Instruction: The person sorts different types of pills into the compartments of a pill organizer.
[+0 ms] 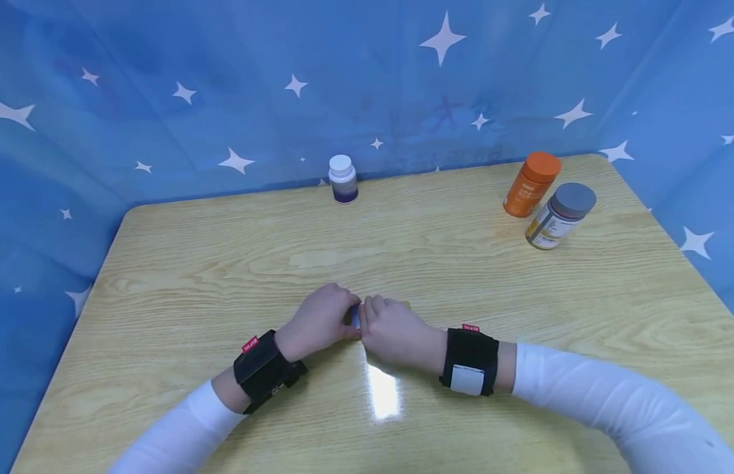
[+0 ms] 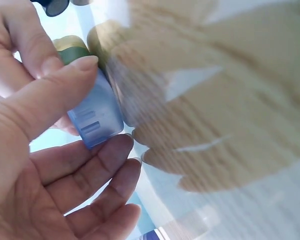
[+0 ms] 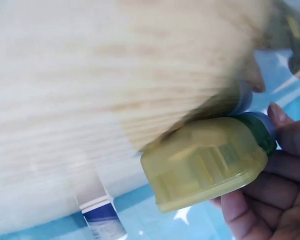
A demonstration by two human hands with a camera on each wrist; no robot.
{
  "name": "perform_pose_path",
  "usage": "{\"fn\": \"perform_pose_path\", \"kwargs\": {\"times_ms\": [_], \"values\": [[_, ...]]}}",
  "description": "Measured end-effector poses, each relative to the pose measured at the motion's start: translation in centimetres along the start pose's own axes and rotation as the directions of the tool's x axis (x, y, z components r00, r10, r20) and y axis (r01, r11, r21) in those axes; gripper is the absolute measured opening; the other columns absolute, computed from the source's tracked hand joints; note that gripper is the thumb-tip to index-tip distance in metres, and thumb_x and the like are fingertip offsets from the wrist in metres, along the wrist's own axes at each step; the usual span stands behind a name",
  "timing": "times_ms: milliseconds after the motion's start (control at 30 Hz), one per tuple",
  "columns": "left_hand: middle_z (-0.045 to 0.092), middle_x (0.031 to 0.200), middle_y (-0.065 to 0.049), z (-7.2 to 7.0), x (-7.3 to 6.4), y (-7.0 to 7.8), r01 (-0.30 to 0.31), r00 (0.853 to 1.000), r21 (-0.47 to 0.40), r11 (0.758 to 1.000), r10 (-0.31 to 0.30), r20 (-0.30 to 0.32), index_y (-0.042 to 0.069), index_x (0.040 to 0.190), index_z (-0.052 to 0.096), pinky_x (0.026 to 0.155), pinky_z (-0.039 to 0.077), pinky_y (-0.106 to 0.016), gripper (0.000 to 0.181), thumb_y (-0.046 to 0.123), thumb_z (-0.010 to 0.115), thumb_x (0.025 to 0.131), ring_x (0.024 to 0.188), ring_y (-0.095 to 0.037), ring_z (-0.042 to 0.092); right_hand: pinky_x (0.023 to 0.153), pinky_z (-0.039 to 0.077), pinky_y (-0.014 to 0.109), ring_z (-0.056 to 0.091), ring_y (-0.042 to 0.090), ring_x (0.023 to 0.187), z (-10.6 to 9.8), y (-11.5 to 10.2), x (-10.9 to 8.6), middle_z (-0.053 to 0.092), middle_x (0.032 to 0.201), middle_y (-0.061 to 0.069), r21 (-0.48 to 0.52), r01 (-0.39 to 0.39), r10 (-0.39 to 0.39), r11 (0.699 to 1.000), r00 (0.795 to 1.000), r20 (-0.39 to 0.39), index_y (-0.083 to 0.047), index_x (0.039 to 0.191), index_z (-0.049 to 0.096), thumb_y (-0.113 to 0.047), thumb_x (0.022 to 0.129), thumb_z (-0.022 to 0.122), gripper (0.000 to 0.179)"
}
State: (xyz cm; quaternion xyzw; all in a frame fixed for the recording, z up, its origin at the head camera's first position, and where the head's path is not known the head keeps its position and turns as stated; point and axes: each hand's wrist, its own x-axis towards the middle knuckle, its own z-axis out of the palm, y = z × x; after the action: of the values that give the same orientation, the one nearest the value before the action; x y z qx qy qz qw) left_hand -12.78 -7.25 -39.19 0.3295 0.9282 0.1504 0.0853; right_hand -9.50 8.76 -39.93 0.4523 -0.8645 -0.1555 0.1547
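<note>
Both hands meet over the front middle of the table, around a small translucent plastic case with a blue end (image 2: 97, 112), a green middle band and a yellow end (image 3: 205, 162). My left hand (image 1: 319, 319) holds the blue end, its thumb laid across the top and its fingers beneath. From the other side my right hand (image 1: 396, 332) grips the case near the green band, and the yellow end sticks out past its fingers. In the head view the hands cover most of the case; only a bit of blue and a yellow edge show.
At the back edge of the wooden table (image 1: 224, 263) stands a white-capped bottle (image 1: 343, 179) with a dark purple base. Toward the back right are an orange bottle (image 1: 531, 184) and, touching or close to it, a grey-lidded bottle (image 1: 559, 217). A blue starred curtain (image 1: 367, 66) surrounds the table.
</note>
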Motion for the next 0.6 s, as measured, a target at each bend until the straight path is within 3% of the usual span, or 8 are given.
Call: {"fn": "perform_pose_path", "kwargs": {"times_ms": [133,300,400,500,600], "values": [[0.055,0.062,0.006,0.0,-0.1,-0.1,-0.023,1.000,-0.002,1.000,0.023,-0.005,0.011,0.073,0.065,0.062,0.039,-0.023,0.023,0.027,0.081,0.067,0.061,-0.008,0.045,0.068,0.056,0.023,0.067,0.019,0.082,0.0,0.0,-0.1,0.071,0.093,0.011,-0.049,0.025,-0.025,0.999,1.000,-0.009,0.003,0.106,0.067,-0.034,0.084,0.052,0.045],[0.055,0.060,0.007,0.1,-0.1,-0.1,-0.064,0.998,-0.011,0.998,0.064,-0.021,0.013,0.068,0.062,0.064,0.041,-0.025,0.023,0.025,0.082,0.065,0.059,-0.007,0.045,0.060,0.053,0.020,0.064,0.013,0.071,-0.1,0.3,0.0,0.070,0.084,0.007,0.010,0.028,-0.027,1.000,0.999,-0.032,0.002,0.104,0.067,-0.030,0.085,0.055,0.039],[0.053,0.060,0.008,0.0,-0.1,-0.1,-0.040,0.999,-0.017,0.999,0.040,-0.010,0.013,0.068,0.061,0.064,0.041,-0.025,0.024,0.022,0.083,0.063,0.060,-0.007,0.045,0.060,0.051,0.018,0.060,0.011,0.069,-0.3,0.9,0.1,0.069,0.084,0.004,0.058,0.044,-0.043,0.997,0.999,-0.013,0.000,0.102,0.067,-0.028,0.088,0.058,0.033],[0.052,0.061,0.007,-0.1,-0.1,0.0,-0.001,1.000,-0.038,0.999,0.001,0.008,0.013,0.069,0.061,0.063,0.039,-0.025,0.024,0.020,0.084,0.062,0.061,-0.009,0.045,0.058,0.048,0.019,0.057,0.009,0.066,-0.4,1.8,0.3,0.067,0.080,0.000,0.199,0.023,-0.025,0.980,1.000,0.009,-0.006,0.094,0.066,-0.027,0.090,0.057,0.024],[0.057,0.066,0.004,-0.1,-0.1,0.1,0.029,0.999,-0.050,0.998,-0.028,0.018,0.011,0.074,0.063,0.064,0.040,-0.026,0.027,0.019,0.084,0.061,0.066,-0.011,0.048,0.054,0.046,0.020,0.054,0.007,0.059,-0.1,2.8,0.7,0.063,0.068,-0.003,0.442,-0.043,0.028,0.896,0.999,0.042,-0.010,0.081,0.061,-0.024,0.093,0.054,0.020]]}}
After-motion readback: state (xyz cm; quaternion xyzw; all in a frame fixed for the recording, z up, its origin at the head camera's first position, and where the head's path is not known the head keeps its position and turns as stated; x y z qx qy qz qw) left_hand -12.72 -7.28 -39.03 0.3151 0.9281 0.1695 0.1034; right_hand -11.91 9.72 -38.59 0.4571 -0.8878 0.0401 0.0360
